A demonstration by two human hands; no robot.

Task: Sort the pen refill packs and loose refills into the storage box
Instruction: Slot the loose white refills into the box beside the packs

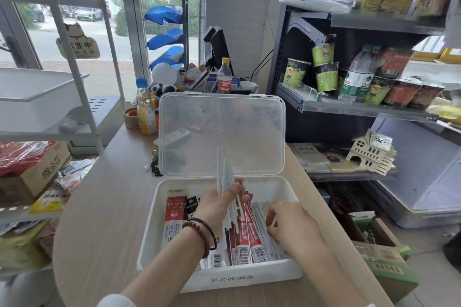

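While the left hand (pixel 217 203) holds a bundle of loose refills (pixel 225 177) in a closed grip, thumb across the white sticks so that they fan up in front of the clear lid (pixel 222 119), the right hand (pixel 289 222) sits lower over the right part of the storage box (pixel 149 239). Its fingers are curled in a narrow grip that seems to pinch a single refill (pixel 274 220), of which only a short white piece shows between thumb and forefinger. The white box stands open on the wooden table (pixel 104 207), near the front edge, with its lid upright at the far side and a line of printed characters on its front wall. Inside lie the pen refill packs: a red-and-white pack (pixel 174 214) along the left, a black pack (pixel 192 203) just beside it, several red packs (pixel 245 242) with barcodes in the middle, and clear packs (pixel 260 209) on the right beneath the right hand. A beaded bracelet (pixel 199 232) circles the left wrist. Beyond the lid stand a cola bottle (pixel 224 78), an orange drink bottle (pixel 146 112) and a tape roll (pixel 131 117), and a bunch of keys (pixel 155 164) lies just left of the lid. To the right a metal shelf (pixel 349 107) carries green cup noodles (pixel 324 75) and a water bottle (pixel 354 77).
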